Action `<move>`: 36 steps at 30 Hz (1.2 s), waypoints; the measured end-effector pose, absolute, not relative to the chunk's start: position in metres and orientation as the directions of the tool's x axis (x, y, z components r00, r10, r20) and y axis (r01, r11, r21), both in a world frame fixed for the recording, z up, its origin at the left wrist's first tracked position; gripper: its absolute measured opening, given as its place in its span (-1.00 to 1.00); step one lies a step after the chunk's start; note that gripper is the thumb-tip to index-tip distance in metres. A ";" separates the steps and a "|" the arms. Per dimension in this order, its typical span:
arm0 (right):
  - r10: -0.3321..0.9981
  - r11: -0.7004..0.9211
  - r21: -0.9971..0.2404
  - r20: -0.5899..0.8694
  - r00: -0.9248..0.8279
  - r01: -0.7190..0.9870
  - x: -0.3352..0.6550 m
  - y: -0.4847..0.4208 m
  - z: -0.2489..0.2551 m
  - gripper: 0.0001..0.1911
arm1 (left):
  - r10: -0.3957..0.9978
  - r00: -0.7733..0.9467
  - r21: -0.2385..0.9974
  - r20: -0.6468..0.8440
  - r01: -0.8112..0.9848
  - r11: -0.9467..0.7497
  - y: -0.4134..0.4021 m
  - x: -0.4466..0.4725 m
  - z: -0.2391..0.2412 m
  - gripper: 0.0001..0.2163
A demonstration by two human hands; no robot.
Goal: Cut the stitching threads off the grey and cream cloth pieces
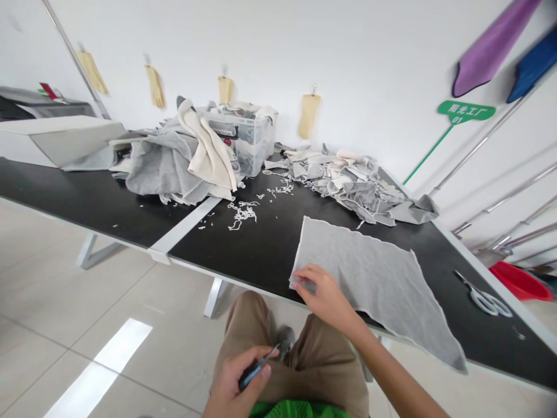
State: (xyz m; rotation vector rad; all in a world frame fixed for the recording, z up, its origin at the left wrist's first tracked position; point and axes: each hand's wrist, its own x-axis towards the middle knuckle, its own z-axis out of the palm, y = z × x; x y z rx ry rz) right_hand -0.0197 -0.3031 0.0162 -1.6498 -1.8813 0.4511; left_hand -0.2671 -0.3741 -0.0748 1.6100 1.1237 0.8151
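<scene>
In my left hand [238,380], low over my lap, is a pair of small thread snips [251,371] with a dark blue body and a metal tip pointing up and right. The fingers are closed around them. A flat grey cloth [369,273] with a pale stitched edge lies along the table's front edge, its right-hand corner hanging over. My right hand [322,290] rests at the cloth's near left corner, thumb and fingertips pinched on its edge.
White thread scraps [243,212] lie mid-table. A pile of grey and cream cloths [169,159] stands left, before a clear plastic bin [256,145]. More cloth pieces [335,174] are heaped at the back. Scissors [483,296] lie right. A white box [56,139] is far left.
</scene>
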 end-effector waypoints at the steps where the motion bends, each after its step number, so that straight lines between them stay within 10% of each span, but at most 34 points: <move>1: 0.978 0.172 -0.603 0.201 -0.060 0.779 -0.021 -0.297 0.014 -0.80 | 0.934 0.358 0.953 -0.005 0.285 -0.104 -0.376 -0.267 -0.072 -0.67; 21: 0.893 0.436 -0.575 0.182 -0.411 0.693 -0.003 -0.265 0.010 -0.76 | 0.927 0.375 0.952 -0.008 0.288 -0.108 -0.373 -0.279 -0.061 -0.64; 36: 0.989 0.140 -0.881 0.143 -0.028 0.452 0.009 -0.260 -0.021 -0.75 | 0.930 0.365 0.894 0.039 0.403 -0.196 -0.354 -0.271 -0.039 -0.70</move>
